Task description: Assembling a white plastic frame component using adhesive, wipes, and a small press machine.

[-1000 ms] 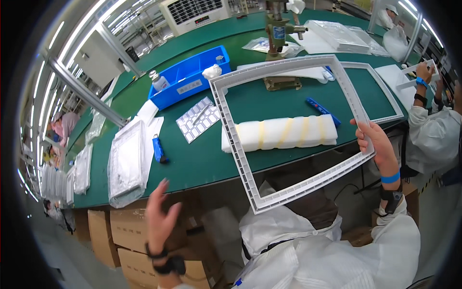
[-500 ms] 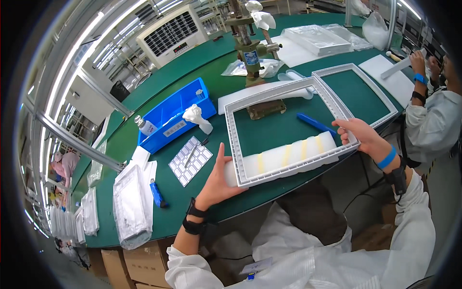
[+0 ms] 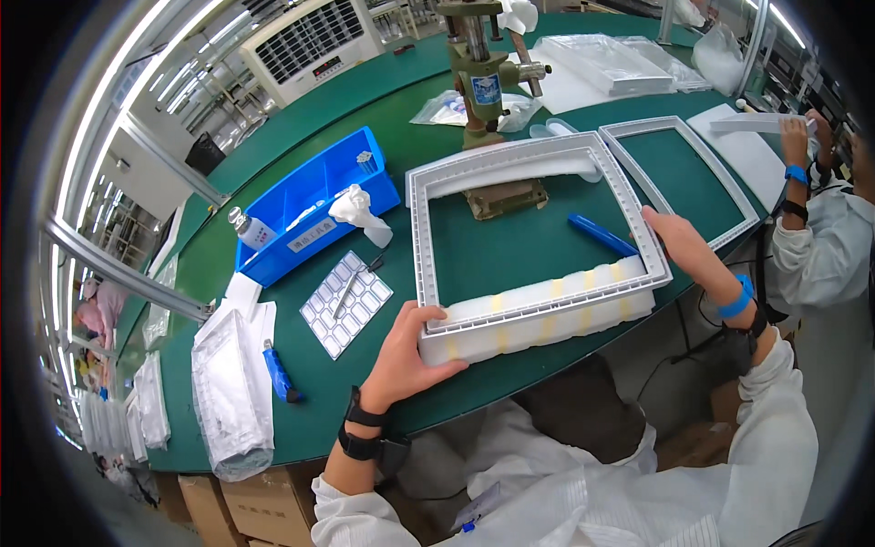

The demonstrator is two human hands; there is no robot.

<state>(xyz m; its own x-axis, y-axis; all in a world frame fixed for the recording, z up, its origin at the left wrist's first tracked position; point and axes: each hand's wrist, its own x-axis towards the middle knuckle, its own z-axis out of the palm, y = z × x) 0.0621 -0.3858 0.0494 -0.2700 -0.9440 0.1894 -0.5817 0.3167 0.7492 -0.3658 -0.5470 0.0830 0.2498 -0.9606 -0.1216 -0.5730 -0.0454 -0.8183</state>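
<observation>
A white plastic rectangular frame (image 3: 422, 232) rises from the near edge of the table. Under its near side lies a long white foam block (image 3: 565, 330) banded with yellow tape. My left hand (image 3: 401, 360) is closed at the frame's near left corner, fingers over the rim and thumb against the foam end. My right hand (image 3: 685, 248) grips the frame's right side; part of its fingers is hidden behind the rim. Through the opening I see a blue pen-shaped tool (image 3: 602, 234) and the brown base (image 3: 506, 198) of a green bench press (image 3: 483, 87).
A second white frame (image 3: 729, 187) lies at right, near a co-worker's hand (image 3: 795, 141). At left are a blue divided bin (image 3: 314, 246), a label sheet (image 3: 346, 305), a blue-handled cutter (image 3: 281, 372) and a bagged part (image 3: 228, 392). Plastic-wrapped panels (image 3: 606, 66) lie at the back.
My left hand's raised fingers have folded over the frame's corner. The frame has shifted slightly left and sits lower against the foam. The view has moved a little; the co-worker's white strip has turned.
</observation>
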